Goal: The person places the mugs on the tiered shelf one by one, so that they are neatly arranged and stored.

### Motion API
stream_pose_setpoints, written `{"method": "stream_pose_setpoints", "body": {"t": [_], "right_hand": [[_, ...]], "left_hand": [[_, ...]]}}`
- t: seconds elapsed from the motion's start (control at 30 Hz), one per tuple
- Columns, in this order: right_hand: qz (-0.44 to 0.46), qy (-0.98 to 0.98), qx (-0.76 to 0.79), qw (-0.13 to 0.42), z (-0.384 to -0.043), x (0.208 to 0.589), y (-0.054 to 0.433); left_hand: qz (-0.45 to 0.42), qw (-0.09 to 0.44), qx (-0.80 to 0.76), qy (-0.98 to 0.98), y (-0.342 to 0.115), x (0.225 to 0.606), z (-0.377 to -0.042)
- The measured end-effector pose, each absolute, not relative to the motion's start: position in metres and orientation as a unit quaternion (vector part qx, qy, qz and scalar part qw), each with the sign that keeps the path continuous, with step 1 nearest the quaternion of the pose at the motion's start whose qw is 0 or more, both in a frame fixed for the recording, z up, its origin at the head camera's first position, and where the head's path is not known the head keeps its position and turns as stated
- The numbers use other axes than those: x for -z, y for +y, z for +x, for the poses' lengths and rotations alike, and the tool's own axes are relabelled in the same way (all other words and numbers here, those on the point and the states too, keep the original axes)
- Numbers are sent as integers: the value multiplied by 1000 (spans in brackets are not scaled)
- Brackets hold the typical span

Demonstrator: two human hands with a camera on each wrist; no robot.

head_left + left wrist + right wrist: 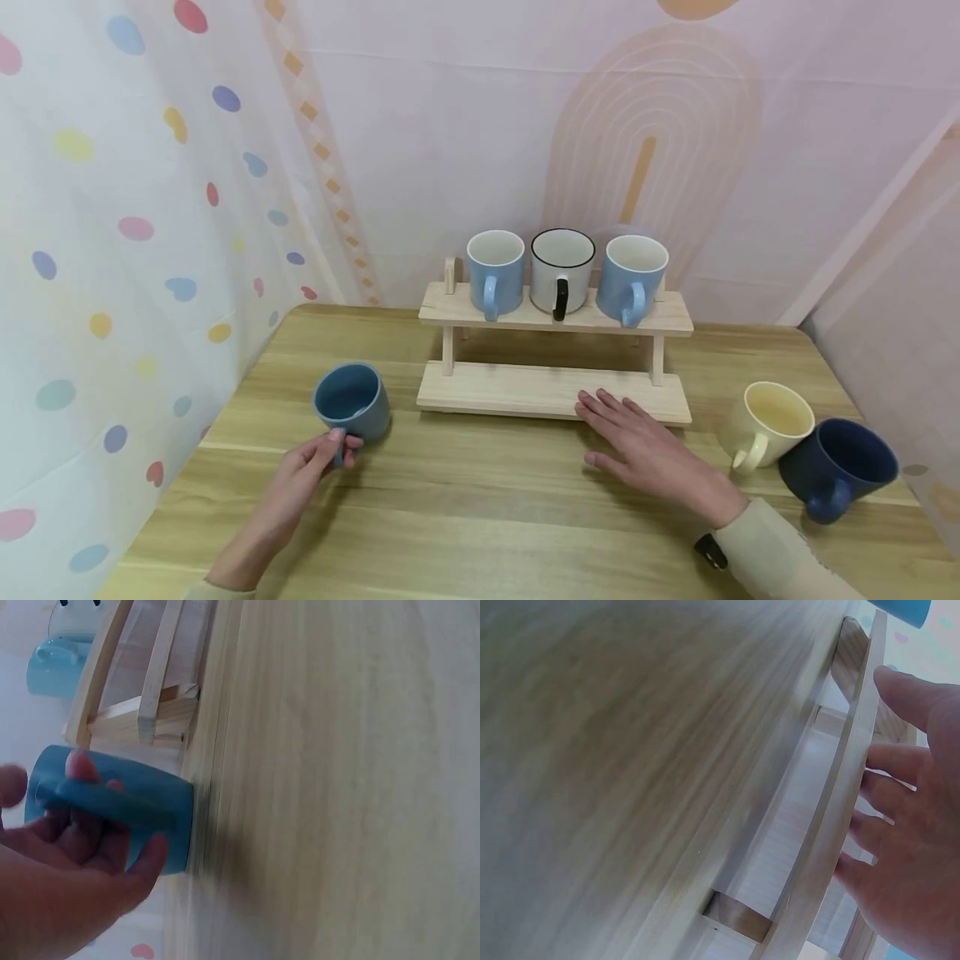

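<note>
A teal-blue mug [377, 417] stands upright on the left part of the table. My left hand [313, 465] grips its handle [112, 802]; in the left wrist view the fingers curl through and around that handle. To the right, my right hand [637, 446] reaches over the front edge of the lower shelf [487, 389] of a two-tier wooden rack, palm down with straight, spread fingers. Seen from the right wrist, its fingertips are right at the board's edge. The hand covers part of that shelf's right half.
On the upper shelf [450, 306] stand a light blue mug [508, 283], a white mug with black rim and handle [547, 279] and another light blue mug [618, 287]. Right of my right arm are a cream mug [738, 429] and a navy mug [806, 467]. Patterned curtains [465, 150] enclose the table.
</note>
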State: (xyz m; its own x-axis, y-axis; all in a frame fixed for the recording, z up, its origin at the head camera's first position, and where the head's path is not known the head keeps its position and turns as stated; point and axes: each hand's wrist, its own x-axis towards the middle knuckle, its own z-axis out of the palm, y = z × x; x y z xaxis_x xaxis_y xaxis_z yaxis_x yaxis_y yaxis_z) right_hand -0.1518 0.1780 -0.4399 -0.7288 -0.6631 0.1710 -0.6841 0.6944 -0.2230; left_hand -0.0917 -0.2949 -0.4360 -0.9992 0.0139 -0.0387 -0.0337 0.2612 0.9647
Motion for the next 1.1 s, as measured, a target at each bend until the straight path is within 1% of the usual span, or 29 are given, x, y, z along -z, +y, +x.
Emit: {"method": "stream_pose_setpoints", "body": {"t": [0.23,0.47,0.67,1.1], "right_hand": [[367,-919,-134,44,-151,441,177],[367,-920,-133,41,-151,440,176],[368,-920,-128,40,-154,438,176],[369,-918,-134,44,-152,439,177]], "left_hand": [[-33,-37,-591,805,-297,442,-91],[-62,-52,-609,789,-299,442,-88],[-64,-79,-649,754,-294,439,-84],[-46,-90,-672,734,-267,409,-78]]}}
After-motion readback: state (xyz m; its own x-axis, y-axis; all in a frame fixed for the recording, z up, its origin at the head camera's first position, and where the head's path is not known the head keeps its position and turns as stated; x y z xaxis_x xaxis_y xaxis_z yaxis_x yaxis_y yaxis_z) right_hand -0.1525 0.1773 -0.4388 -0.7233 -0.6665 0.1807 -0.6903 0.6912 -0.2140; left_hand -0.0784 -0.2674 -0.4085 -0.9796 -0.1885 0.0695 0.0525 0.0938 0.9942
